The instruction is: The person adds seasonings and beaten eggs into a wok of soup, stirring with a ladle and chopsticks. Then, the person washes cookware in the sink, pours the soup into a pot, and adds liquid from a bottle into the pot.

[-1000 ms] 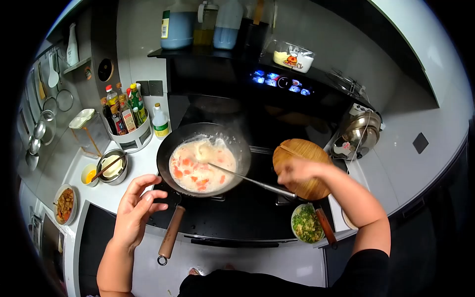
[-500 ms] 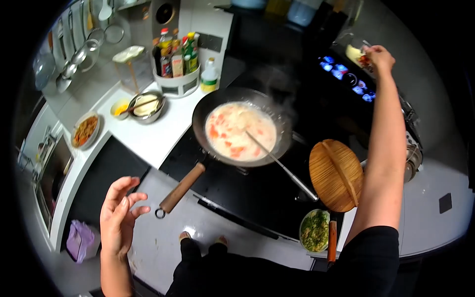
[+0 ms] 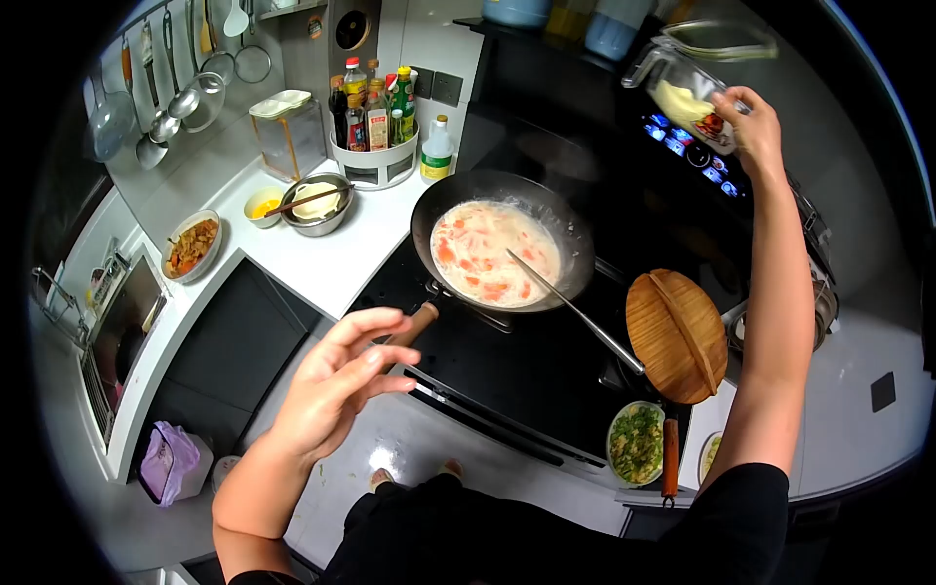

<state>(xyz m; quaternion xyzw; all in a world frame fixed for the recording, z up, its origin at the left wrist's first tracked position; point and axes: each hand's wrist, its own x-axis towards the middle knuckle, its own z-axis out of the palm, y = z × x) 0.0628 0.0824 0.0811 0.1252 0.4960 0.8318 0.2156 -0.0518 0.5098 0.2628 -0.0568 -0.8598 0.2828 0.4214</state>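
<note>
My right hand (image 3: 751,132) grips a clear container (image 3: 687,102) with something pale yellow inside and a red patch on its side. Its clear lid (image 3: 721,41) stands raised above it. In midair, my left hand (image 3: 336,385) has its fingers apart and curved, holding nothing; it covers part of the wooden wok handle (image 3: 421,324). The wok (image 3: 575,219) sits on the black stove, filled with milky soup (image 3: 492,244) and orange-red chunks. A long metal-handled ladle (image 3: 595,327) rests in the soup, leaning over the rim.
A wooden lid (image 3: 676,336) lies right of the wok, near a bowl of chopped greens (image 3: 636,444). On the left counter are a metal bowl (image 3: 317,226), a small yellow-filled bowl (image 3: 263,207), a dish of food (image 3: 192,249) and a bottle rack (image 3: 375,166). Utensils hang on the wall.
My right hand has lifted the clear container up from beside the lit panel, and its lid now shows raised. My left hand has moved right, towards the wok handle. The view has shifted slightly.
</note>
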